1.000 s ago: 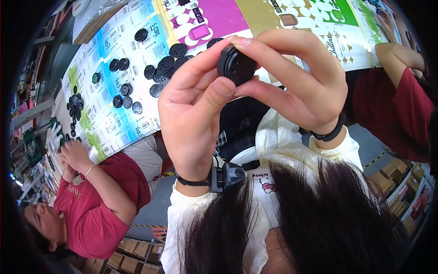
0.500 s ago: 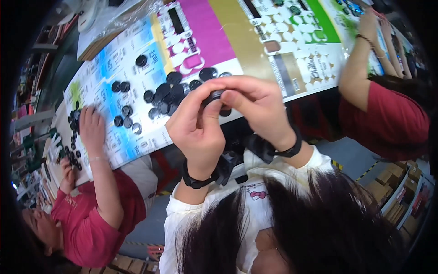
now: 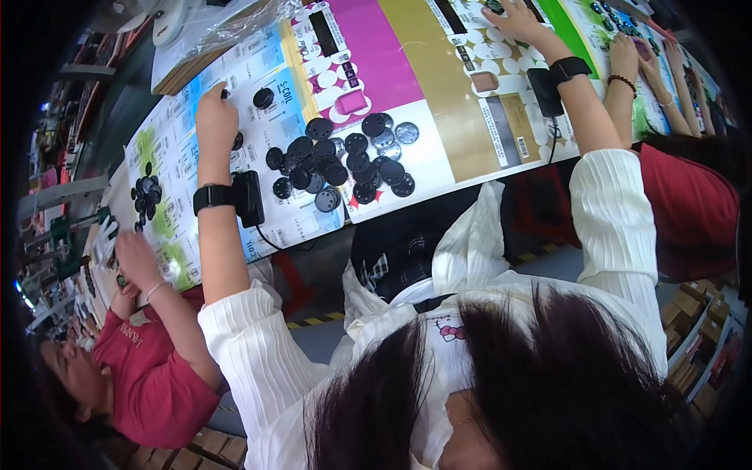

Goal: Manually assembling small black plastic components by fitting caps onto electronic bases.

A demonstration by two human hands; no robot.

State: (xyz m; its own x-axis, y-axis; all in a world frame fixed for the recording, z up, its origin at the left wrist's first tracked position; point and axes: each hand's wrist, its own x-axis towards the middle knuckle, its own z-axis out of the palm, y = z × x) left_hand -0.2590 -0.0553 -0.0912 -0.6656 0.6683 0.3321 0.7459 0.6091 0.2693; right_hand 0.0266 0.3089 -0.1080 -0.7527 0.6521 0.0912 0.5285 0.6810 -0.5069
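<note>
At the far left of the table my left hand (image 3: 217, 117) is closed, with a small part of a black disc (image 3: 225, 94) showing at its fingertips. Beside that hand lie another black disc (image 3: 237, 141), partly covered, and a black disc (image 3: 264, 98) to its right. My right hand (image 3: 523, 23) reaches to the top edge of the view, its thumb and fingers around a dark green round piece (image 3: 494, 7); some fingers are cut off. Between my arms lies a loose heap of glossy black discs (image 3: 335, 163), a few of them grey or clear-looking.
Printed coloured sheets (image 3: 407, 55) cover the table. Plastic-wrapped boards (image 3: 196, 51) stand at the back left. A co-worker in red (image 3: 157, 384) handles pieces at left, near another group of black discs (image 3: 146, 192). Another co-worker's arm (image 3: 624, 66) is at right. Black wrist devices trail cables.
My hands have parted from around a black disc near the front edge. The left went far left, the right far right. The heap, previously partly hidden by my hands, is now uncovered.
</note>
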